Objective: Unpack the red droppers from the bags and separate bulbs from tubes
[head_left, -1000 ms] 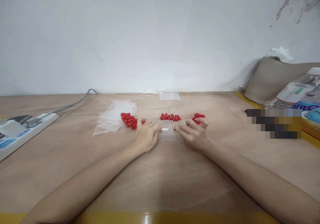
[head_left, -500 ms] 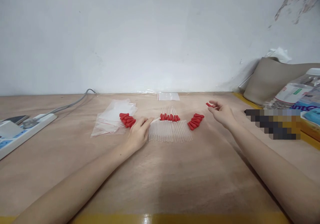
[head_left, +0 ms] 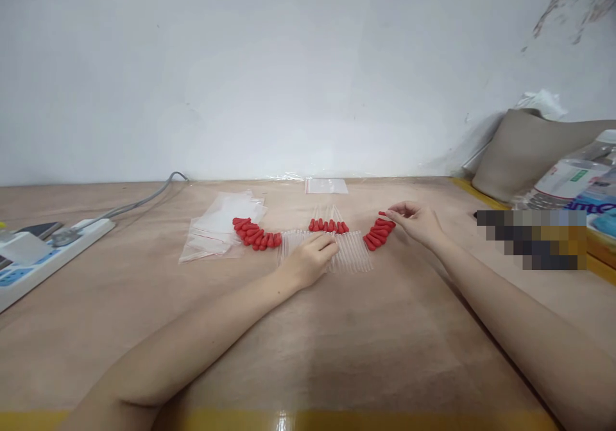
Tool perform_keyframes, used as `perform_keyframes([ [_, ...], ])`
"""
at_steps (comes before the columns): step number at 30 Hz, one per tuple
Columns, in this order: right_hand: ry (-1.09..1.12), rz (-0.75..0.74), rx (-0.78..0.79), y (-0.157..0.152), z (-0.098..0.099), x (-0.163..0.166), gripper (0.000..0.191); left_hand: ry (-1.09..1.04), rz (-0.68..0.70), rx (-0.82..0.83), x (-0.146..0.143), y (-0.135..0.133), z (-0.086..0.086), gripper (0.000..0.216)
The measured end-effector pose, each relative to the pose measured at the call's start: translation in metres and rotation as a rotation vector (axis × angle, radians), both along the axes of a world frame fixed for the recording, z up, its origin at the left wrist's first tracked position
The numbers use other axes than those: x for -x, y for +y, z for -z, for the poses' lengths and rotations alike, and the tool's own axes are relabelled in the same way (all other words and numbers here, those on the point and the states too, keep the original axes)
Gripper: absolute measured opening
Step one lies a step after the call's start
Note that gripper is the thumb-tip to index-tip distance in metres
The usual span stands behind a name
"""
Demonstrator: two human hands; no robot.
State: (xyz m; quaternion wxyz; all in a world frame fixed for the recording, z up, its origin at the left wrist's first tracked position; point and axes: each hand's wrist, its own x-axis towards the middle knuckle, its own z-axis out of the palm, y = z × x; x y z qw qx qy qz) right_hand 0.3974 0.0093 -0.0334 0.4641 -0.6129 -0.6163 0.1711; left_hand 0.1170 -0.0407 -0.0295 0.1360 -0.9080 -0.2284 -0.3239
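A row of thin clear dropper tubes (head_left: 353, 251) lies side by side on the table, and my left hand (head_left: 312, 261) rests over its middle, fingers bent and closed. Whether a tube is between those fingertips is hidden. My right hand (head_left: 416, 224) pinches a small red rubber bulb (head_left: 382, 213) just above the right-hand group of red bulbs (head_left: 378, 235). Another curved line of red bulbs (head_left: 257, 235) lies on the left. Behind the row, several clear tubes with red bulbs on their ends (head_left: 328, 226) point towards the wall.
Clear zip bags (head_left: 216, 226) are piled at left, and a single bag (head_left: 327, 186) lies near the wall. A power strip (head_left: 58, 251) with a grey cable is at far left. A grey-brown container (head_left: 505, 155) and a plastic bottle (head_left: 563, 177) stand at right.
My left hand has moved right along the clear tubes, uncovering more red bulbs on the left. My right hand has come left and slightly down with the red bulb, close to the right-hand group.
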Motion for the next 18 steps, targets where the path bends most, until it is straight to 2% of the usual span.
perform_keyframes([
  [8,0.015,0.118,0.015,0.012,0.014,-0.010,0.032,0.082,-0.009,0.087,-0.010,-0.011,0.002,0.024],
  [11,0.015,0.110,0.039,0.015,0.022,-0.015,0.031,0.098,-0.031,0.062,-0.010,-0.012,0.001,0.030],
  [13,0.003,0.096,0.051,0.017,0.026,-0.017,0.031,0.115,-0.032,0.060,-0.010,-0.012,0.001,0.026],
  [18,-0.005,0.092,0.062,0.020,0.029,-0.019,0.032,0.154,-0.026,0.064,-0.008,-0.011,0.000,0.034],
])
